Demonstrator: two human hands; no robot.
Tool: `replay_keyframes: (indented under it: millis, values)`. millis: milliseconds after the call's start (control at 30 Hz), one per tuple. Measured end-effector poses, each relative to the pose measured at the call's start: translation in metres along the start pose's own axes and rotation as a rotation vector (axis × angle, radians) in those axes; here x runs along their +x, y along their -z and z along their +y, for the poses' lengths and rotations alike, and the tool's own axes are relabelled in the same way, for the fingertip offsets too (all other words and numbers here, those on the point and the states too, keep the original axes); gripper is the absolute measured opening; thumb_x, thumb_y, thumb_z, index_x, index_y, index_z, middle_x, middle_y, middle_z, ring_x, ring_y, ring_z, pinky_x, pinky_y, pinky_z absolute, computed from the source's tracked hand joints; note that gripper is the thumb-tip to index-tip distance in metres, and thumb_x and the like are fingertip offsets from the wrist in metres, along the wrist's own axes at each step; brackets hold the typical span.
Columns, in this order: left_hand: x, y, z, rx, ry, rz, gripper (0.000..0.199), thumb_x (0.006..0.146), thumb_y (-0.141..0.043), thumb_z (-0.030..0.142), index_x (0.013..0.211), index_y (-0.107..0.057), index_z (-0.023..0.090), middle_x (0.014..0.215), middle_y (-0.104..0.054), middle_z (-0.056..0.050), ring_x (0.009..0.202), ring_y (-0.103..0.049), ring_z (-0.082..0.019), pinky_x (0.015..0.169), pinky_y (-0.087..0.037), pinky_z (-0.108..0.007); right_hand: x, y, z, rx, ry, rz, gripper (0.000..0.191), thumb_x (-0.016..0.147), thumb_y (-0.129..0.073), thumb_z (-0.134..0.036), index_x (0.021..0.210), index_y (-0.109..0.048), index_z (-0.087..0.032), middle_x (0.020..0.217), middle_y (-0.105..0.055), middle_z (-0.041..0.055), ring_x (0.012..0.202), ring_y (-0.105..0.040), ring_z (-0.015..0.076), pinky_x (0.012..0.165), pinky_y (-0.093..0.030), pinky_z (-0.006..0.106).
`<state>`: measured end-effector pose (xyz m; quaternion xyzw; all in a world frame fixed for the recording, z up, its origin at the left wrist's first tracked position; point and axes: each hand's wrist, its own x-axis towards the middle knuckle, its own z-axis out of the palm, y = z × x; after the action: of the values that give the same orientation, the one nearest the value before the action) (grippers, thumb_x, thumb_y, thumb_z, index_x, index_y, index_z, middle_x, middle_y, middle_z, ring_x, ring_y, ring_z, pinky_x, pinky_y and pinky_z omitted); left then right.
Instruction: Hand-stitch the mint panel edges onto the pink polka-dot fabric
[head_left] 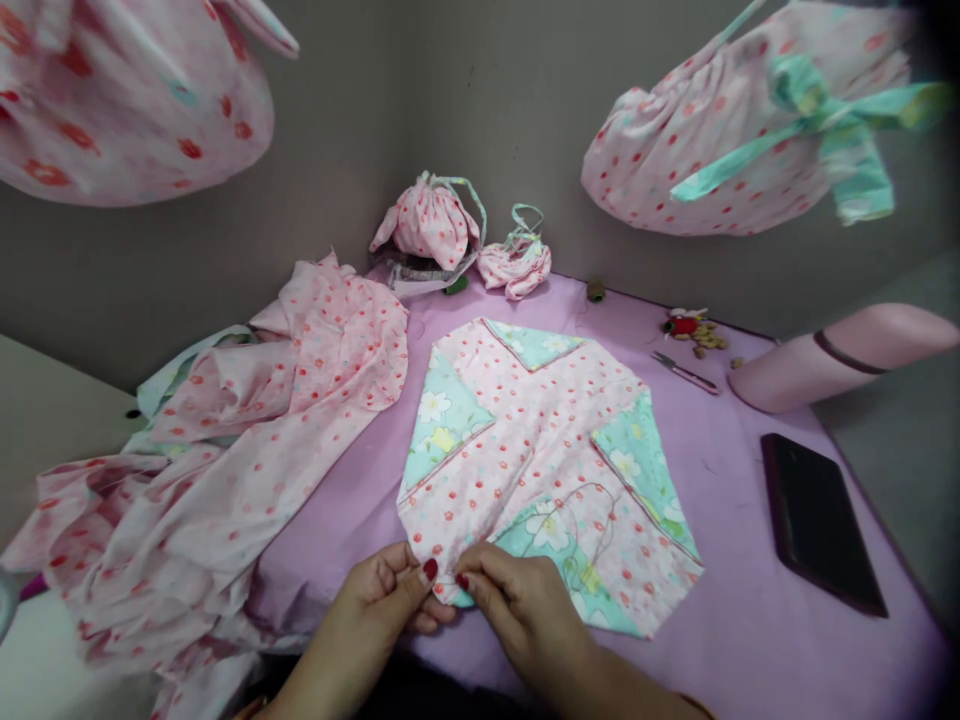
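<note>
An octagon-shaped pink floral fabric piece [517, 430] lies flat, with mint flowered corners folded over. My left hand [394, 590] pinches its near-left edge between thumb and fingers, and a bit of mint fabric shows underneath there. Just to the right, my right hand [517, 595] is closed in a pinch against the same edge. Whatever lies between its fingertips is too small to make out. A loose dark thread [607, 500] loops over the near mint corner and the pink fabric beside it.
A heap of pink floral fabric [247, 400] spreads along the left. Drawstring pouches [431, 225] sit at the back, and a larger pouch [720, 130] hangs at upper right. Thread snips [686, 372], a pink bottle [810, 365] and a dark phone [821, 520] rest on the purple cloth [739, 480].
</note>
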<state>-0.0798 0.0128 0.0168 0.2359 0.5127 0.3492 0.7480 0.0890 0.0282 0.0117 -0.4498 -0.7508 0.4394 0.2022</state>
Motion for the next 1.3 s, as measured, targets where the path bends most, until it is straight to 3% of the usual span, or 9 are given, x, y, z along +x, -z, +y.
replay_keyframes:
  millis: [333, 600, 967, 1133, 1233, 1300]
  values:
    - [0.0, -0.002, 0.001, -0.014, -0.018, -0.005, 0.025, 0.066, -0.07, 0.037, 0.076, -0.066, 0.015, 0.056, -0.069, 0.002, 0.053, -0.059, -0.008, 0.051, -0.041, -0.015, -0.003, -0.007, -0.003, -0.346, -0.021, -0.009, 0.018, 0.082, -0.034, -0.011, 0.091, -0.049, -0.018, 0.066, -0.064, 0.0022, 0.056, -0.061, 0.0171, 0.049, -0.037, 0.023]
    - [0.0, -0.003, 0.001, -0.014, -0.019, 0.006, 0.024, 0.064, -0.071, 0.036, 0.069, -0.064, 0.014, 0.053, -0.066, 0.002, 0.049, -0.057, -0.008, 0.051, -0.042, -0.017, 0.005, -0.013, -0.017, -0.563, 0.042, -0.012, 0.014, 0.077, -0.049, -0.007, 0.084, -0.045, -0.019, 0.062, -0.064, -0.0015, 0.052, -0.061, 0.0149, 0.044, -0.034, 0.022]
    - [0.001, -0.007, 0.002, 0.006, -0.04, 0.03, 0.023, 0.06, -0.073, 0.033, 0.059, -0.059, 0.015, 0.049, -0.057, 0.005, 0.046, -0.048, -0.008, 0.05, -0.037, -0.019, 0.018, -0.014, -0.034, -0.762, 0.027, -0.176, 0.012, 0.077, -0.055, -0.011, 0.082, -0.046, -0.018, 0.065, -0.064, 0.0034, 0.054, -0.063, 0.0214, 0.041, -0.037, 0.026]
    - [-0.002, -0.01, 0.007, 0.019, -0.052, 0.031, 0.025, 0.06, -0.073, 0.034, 0.055, -0.056, 0.015, 0.049, -0.052, 0.007, 0.046, -0.042, -0.008, 0.048, -0.033, -0.019, 0.017, -0.011, -0.04, -0.8, 0.136, -0.11, 0.013, 0.074, -0.057, -0.013, 0.08, -0.047, -0.018, 0.064, -0.062, 0.0039, 0.052, -0.061, 0.022, 0.042, -0.039, 0.028]
    - [-0.004, -0.011, 0.008, 0.022, -0.055, 0.041, 0.026, 0.059, -0.073, 0.033, 0.054, -0.055, 0.015, 0.047, -0.047, 0.009, 0.045, -0.038, -0.006, 0.047, -0.031, -0.019, 0.017, -0.01, -0.04, -0.756, 0.299, -0.009, 0.008, 0.077, -0.049, -0.01, 0.076, -0.049, -0.018, 0.069, -0.06, 0.0053, 0.054, -0.059, 0.02, 0.043, -0.039, 0.027]
    - [-0.004, -0.011, 0.008, 0.033, -0.054, 0.039, 0.025, 0.06, -0.073, 0.033, 0.056, -0.056, 0.015, 0.048, -0.048, 0.009, 0.046, -0.042, -0.007, 0.048, -0.033, -0.019, 0.017, -0.008, -0.038, -0.613, 0.423, 0.08, 0.015, 0.082, -0.04, -0.01, 0.074, -0.049, -0.017, 0.07, -0.059, 0.0063, 0.054, -0.057, 0.0182, 0.044, -0.039, 0.027]
